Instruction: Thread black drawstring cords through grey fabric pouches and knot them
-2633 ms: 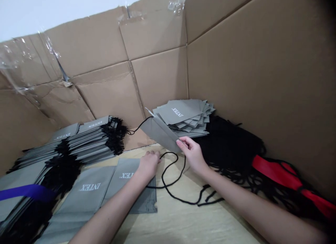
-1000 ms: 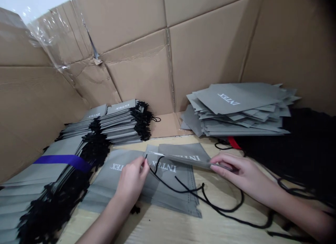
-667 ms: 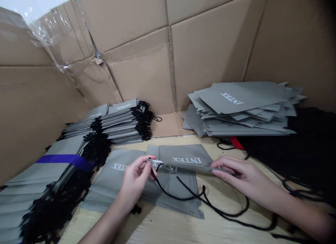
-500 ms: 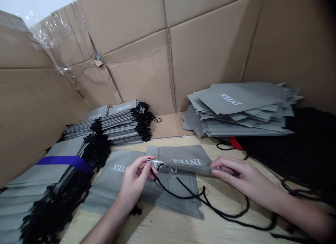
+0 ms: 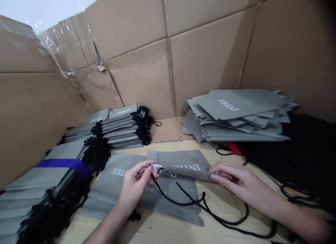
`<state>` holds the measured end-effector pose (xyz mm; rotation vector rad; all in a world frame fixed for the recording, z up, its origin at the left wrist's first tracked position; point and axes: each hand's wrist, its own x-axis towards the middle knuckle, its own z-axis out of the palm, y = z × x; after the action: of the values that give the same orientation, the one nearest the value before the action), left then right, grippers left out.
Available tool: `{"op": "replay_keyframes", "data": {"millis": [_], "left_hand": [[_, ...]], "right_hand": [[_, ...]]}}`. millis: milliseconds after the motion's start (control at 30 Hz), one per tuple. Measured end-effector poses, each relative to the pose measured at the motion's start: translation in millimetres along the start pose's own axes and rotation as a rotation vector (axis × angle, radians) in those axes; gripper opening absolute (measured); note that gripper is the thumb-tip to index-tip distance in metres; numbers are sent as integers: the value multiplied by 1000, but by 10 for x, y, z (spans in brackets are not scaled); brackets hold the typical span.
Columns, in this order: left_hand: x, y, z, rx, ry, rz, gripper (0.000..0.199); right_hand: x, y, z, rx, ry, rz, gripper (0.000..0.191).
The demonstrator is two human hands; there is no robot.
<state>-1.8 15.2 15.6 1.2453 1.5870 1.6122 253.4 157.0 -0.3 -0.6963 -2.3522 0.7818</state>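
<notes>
A grey fabric pouch (image 5: 189, 171) is held edge-on between both hands, above other grey pouches marked INTEX. My left hand (image 5: 140, 175) pinches its left end, where a small shiny metallic tip shows at the fingertips beside a black cord (image 5: 178, 203). The cord hangs from there and loops to the right over the table. My right hand (image 5: 231, 174) grips the pouch's right end between thumb and fingers. Under the hands, grey pouches (image 5: 105, 191) lie overlapping on the table (image 5: 162, 233).
Stacked pouches with black cords (image 5: 120, 126) stand at back left. A purple band (image 5: 64, 163) crosses the nearer left stack. Loose grey pouches (image 5: 244, 104) are piled at back right, near a black heap of cords (image 5: 294, 156) and something red (image 5: 235, 148). Cardboard walls (image 5: 210, 55) surround the table.
The whole view has shifted slightly, so things sit a little lower in the picture. Both hands keep their hold on the pouch, with hardly any movement between them.
</notes>
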Motion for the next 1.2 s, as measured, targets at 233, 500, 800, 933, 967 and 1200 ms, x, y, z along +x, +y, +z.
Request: {"op": "replay_keyframes", "data": {"millis": [233,500,800,933,967,1200], "left_hand": [[38,-42,0,-105,2,-13,41],[47,-48,-10,-205,27,-132,43],[35,-55,-75,-516,-36,-367,22],[80,-52,-119,-582,76,-345,16],[109,-64,-147,-571,129,-334,15],[245,-169,-332,-205,491,-170,32]], "right_hand": [[-10,15,-19,-71,49,-117,19],[-25,32,-48,-139,11,-189,17],[-34,45,-70,-199,2,-253,18],[-38,27,-75,-232,-17,-291,18],[-40,25,-73,-238,-23,-297,18],[-49,29,-59,-238,-45,-312,16]]}}
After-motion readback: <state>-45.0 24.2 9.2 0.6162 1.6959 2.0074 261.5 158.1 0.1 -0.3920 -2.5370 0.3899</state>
